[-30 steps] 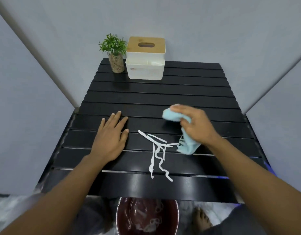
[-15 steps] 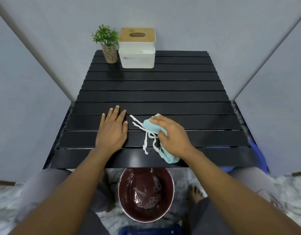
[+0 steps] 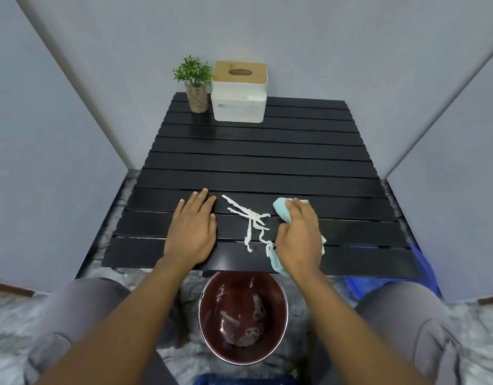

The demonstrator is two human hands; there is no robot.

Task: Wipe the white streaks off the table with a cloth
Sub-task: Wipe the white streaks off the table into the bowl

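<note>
White streaks (image 3: 249,222) cross the near slats of the black slatted table (image 3: 262,162), running from the upper left down toward the front edge. My right hand (image 3: 299,234) presses a light blue cloth (image 3: 283,211) flat on the table just right of the streaks; the cloth's lower end covers the tail of one streak near the edge. My left hand (image 3: 192,232) lies flat and open on the table to the left of the streaks, holding nothing.
A small potted plant (image 3: 195,84) and a white tissue box with a wooden lid (image 3: 239,91) stand at the table's far left. A dark red bucket (image 3: 242,315) with water sits on the floor between my knees. Grey walls close in on both sides.
My right hand came down with the cloth onto the streaks, then slid right, uncovering most of them. The left hand stayed flat. The camera tilted down, showing the bucket.
</note>
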